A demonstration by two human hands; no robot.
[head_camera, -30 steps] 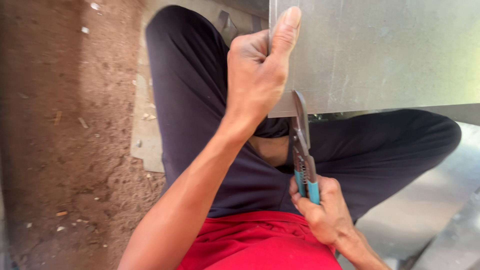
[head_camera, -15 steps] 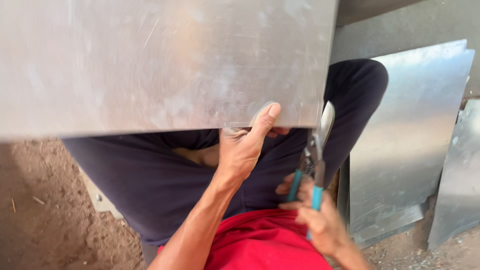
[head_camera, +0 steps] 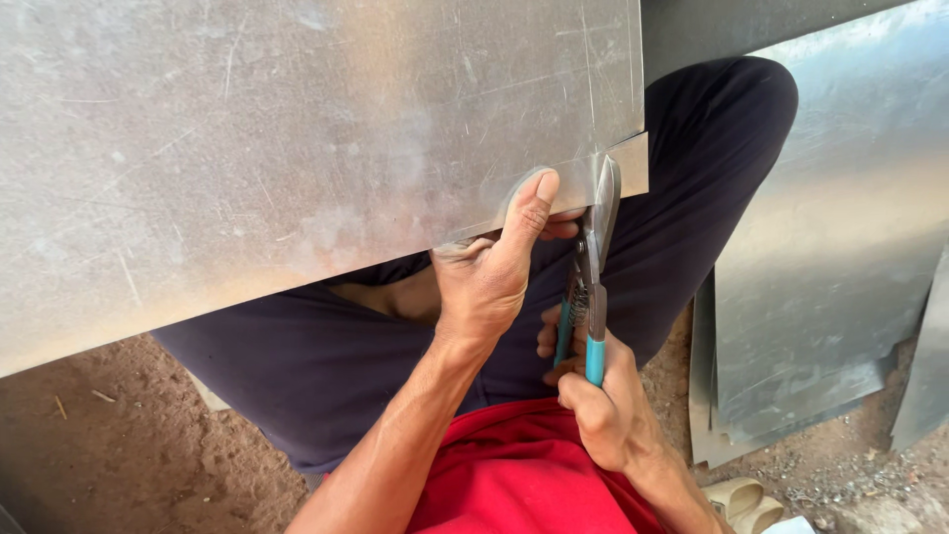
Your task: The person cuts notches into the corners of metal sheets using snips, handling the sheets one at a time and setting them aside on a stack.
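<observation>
one large grey metal sheet (head_camera: 297, 148) fills the upper left, held over the person's lap. the left hand (head_camera: 489, 272) pinches its lower edge, thumb pressed flat on top, fingers hidden beneath. the right hand (head_camera: 598, 400) is closed around the two blue handles of one pair of tin snips (head_camera: 591, 267), whose blades bite the sheet's lower right corner beside the thumb. at least two more metal sheets (head_camera: 830, 267) lean at the right on the dirt ground (head_camera: 119, 455).
</observation>
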